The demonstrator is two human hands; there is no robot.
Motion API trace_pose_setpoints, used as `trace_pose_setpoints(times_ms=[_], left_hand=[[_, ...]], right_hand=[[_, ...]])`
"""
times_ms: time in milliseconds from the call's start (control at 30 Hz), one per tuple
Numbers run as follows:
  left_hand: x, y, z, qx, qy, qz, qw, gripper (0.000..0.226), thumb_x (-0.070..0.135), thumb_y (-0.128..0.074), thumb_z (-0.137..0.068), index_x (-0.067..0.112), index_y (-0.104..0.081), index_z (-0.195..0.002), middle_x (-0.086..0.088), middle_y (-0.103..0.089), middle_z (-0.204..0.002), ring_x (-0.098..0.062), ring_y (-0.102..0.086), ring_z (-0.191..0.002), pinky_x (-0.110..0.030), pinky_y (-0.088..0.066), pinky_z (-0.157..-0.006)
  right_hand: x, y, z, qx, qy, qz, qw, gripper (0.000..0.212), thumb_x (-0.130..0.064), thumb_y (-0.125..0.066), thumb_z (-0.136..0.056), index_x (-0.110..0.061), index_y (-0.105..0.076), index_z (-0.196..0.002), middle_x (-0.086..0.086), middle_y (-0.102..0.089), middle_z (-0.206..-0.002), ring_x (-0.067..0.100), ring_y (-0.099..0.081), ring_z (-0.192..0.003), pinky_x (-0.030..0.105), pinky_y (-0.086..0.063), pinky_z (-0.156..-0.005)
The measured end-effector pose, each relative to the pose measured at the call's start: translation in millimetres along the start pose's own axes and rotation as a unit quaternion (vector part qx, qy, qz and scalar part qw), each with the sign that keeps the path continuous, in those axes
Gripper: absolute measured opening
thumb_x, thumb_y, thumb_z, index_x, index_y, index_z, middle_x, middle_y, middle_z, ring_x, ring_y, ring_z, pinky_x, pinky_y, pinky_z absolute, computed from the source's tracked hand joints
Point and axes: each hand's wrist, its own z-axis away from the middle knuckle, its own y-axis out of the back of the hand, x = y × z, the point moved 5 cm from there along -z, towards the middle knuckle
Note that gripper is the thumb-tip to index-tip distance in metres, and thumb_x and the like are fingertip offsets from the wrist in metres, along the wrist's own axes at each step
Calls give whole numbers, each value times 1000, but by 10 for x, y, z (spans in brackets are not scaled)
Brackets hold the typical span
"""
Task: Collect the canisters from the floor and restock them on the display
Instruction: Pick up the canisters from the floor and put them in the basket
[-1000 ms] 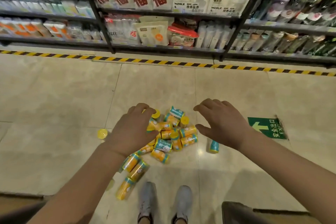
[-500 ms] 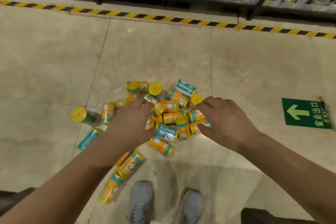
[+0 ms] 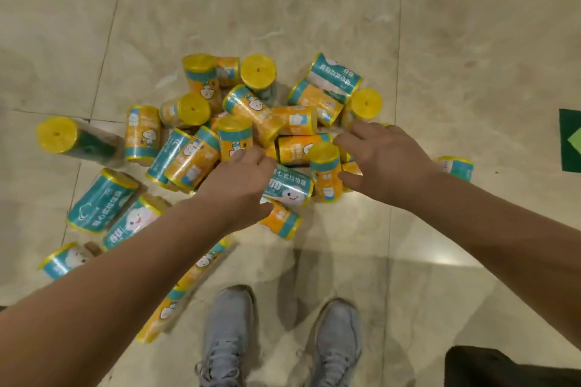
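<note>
We are reaching into the canisters (image 3: 251, 107) heaped on the floor (image 3: 314, 9), left hand (image 3: 239, 188) clasping a teal canister (image 3: 289, 188), right hand (image 3: 390, 163) showing no clear hold (judging them light, film-slick, best gripped mid-barrel).

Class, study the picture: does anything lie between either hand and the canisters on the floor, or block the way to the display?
Nothing visible does. The left hand and right hand both touch the pile of canisters directly. The display is out of view, so that path cannot be judged.
</note>
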Motion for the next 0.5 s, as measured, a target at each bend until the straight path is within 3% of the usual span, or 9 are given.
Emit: trace_pose_setpoints(times_ms=[167,367,433,500], left_hand=[[100,-355,-429,14,-62,-49,997,74,24,-74,-85,12,-40,-149,-12,-36,-150,-31,-30,-140,-43,-38,-109],[159,-834,-907,-52,-33,-185,981,80,44,-68,-86,21,-28,-151,-4,-33,-149,-26,-34,-138,-42,-29,-112],[141,-930,-992,-54,-24,-224,973,86,44,-67,-87,20,-20,-155,-3,-32,-149,-26,-35,-137,-45,-30,-112],[142,-966,-1078,-46,-13,-237,970,81,39,-68,-87,20,-24,-152,-2,-35,-146,-25,-39,-133,-45,-35,-107]], right_hand=[[175,-349,-156,-16,-20,-12,1000,54,-32,-87,-69,-8,-67,-112,15,-63,-103,39,-65,-90,45,-48,-76],[379,-599,-219,-39,-42,-34,998,52,-39,-73,-84,-14,-60,-127,9,-60,-122,35,-58,-113,44,-42,-90],[443,-657,-217,-49,-48,-42,997,51,-42,-71,-84,-16,-59,-127,7,-59,-122,32,-58,-113,43,-44,-92],[486,-702,-216,-53,-53,-47,996,48,-44,-71,-83,-17,-61,-122,6,-59,-119,31,-58,-112,43,-46,-91]])
